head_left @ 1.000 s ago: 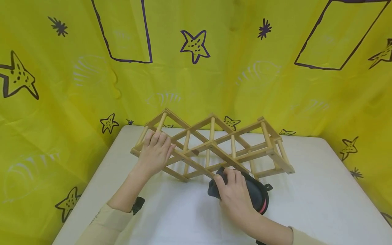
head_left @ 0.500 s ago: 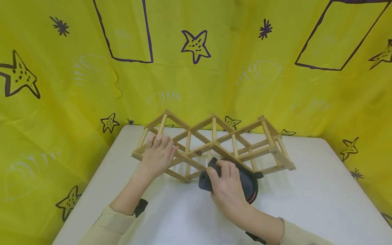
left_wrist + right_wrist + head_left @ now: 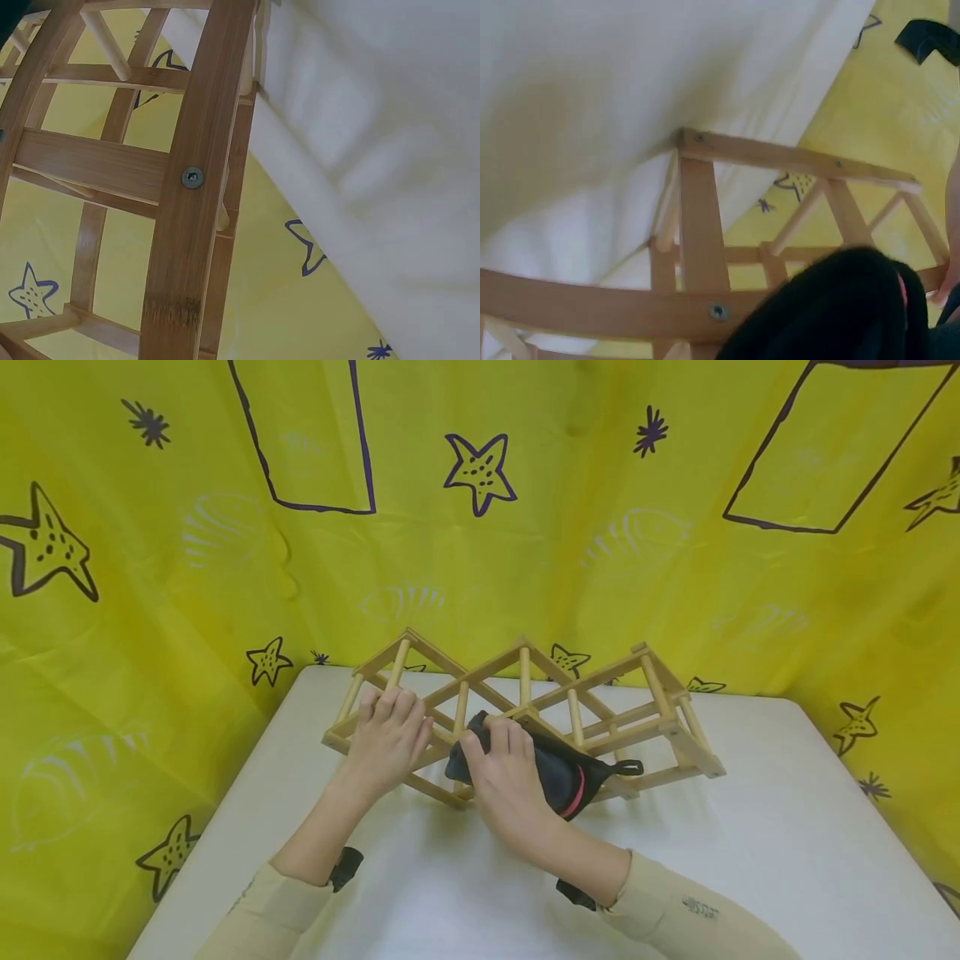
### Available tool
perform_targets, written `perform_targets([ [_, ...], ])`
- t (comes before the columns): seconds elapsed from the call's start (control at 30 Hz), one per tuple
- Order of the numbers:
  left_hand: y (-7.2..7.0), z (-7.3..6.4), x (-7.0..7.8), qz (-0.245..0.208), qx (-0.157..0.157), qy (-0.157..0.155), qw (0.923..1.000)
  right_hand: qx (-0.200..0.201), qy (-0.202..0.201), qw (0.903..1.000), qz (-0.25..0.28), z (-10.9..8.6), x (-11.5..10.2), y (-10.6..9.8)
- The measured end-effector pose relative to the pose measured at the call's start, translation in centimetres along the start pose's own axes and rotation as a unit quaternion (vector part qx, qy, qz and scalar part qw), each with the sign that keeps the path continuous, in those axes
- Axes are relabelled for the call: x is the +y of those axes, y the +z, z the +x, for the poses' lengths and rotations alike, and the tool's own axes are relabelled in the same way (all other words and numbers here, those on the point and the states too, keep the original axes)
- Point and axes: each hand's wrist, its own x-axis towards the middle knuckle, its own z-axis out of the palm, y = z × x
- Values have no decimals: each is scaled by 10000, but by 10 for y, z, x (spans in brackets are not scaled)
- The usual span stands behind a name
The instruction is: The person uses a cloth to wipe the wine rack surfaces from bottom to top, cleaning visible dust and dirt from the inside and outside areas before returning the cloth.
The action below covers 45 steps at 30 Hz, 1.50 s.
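Observation:
A light wooden lattice rack (image 3: 579, 683), made of crossed slats and round dowels, stands on the white table. My left hand (image 3: 384, 731) grips its near left side, fingers bent over a slat. In the left wrist view the slats (image 3: 196, 112) are close up, with a bolt head. My right hand (image 3: 510, 777) holds a dark padded cloth item (image 3: 558, 777) with black edging, a pink strip and a small loop, against the rack's near middle. Part of that item hides under the palm. The right wrist view shows its black rounded edge (image 3: 832, 307) overlapping the rack's slats.
A white table (image 3: 780, 835) spreads around the rack. Close behind it hangs a yellow curtain (image 3: 555, 568) printed with dark stars and pale fish. Dark straps (image 3: 347, 867) show at the wrists.
My right hand has slid left and away from me along the rack's near side with the dark cloth item, ending close to the left hand. The left hand keeps its grip.

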Motion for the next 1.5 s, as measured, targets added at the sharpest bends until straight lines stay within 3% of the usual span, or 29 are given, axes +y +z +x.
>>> perform_targets([
  [0.13, 1, 0, -2, -179, 9, 46, 9998, -59, 27, 9998, -192, 5, 2, 4],
  [0.6, 3, -1, -5, -478, 46, 224, 9986, 400, -430, 9935, -980, 6, -1, 22],
  [1.2, 2, -2, -4, -284, 102, 143, 9994, 479, -530, 9967, -384, 0, -7, 34],
  [1.5, 2, -2, -3, -324, 102, 132, 9993, 607, 96, 9964, 592, -1, 4, 7],
])
